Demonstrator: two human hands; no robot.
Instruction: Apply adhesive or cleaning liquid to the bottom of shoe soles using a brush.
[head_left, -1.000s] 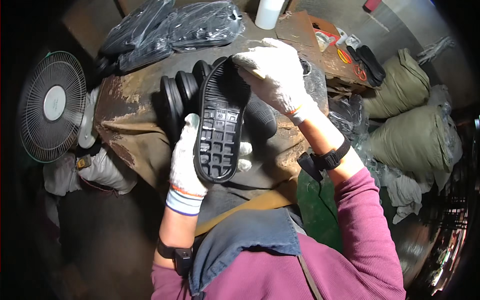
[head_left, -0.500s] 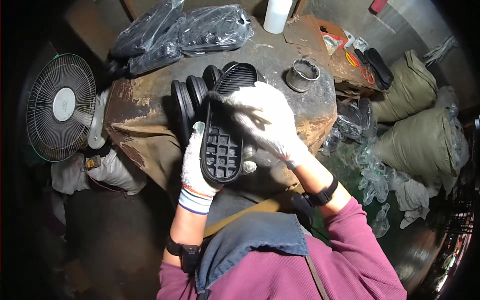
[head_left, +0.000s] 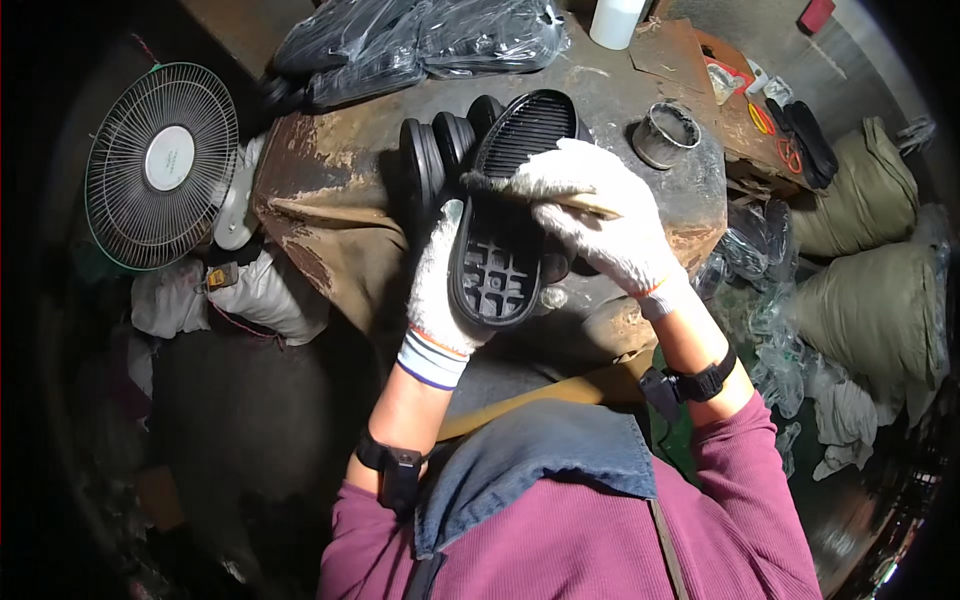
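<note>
The sole [head_left: 497,255], a black moulded shoe sole with its gridded underside turned up, is held above the near edge of the bench [head_left: 330,190], its long axis running from the person's chest away toward the far right. It is clamped along its left rim by the left hand [head_left: 437,290], whose gloved fingers are wrapped under it, so this hand is the nearer one and carries it. The right hand [head_left: 600,215] is laid across the upper half from the right and is closed on a thin pale stick [head_left: 580,203], whose tip is pressed on the sole. One sole is held; three or four more soles [head_left: 440,150] are stood on edge just behind it, touching one another. Also counted on the bench are two clear bags [head_left: 420,40] of dark soles, one metal ring [head_left: 667,135] and one white bottle [head_left: 615,20]. One fan [head_left: 160,165] is seen at the left.
</note>
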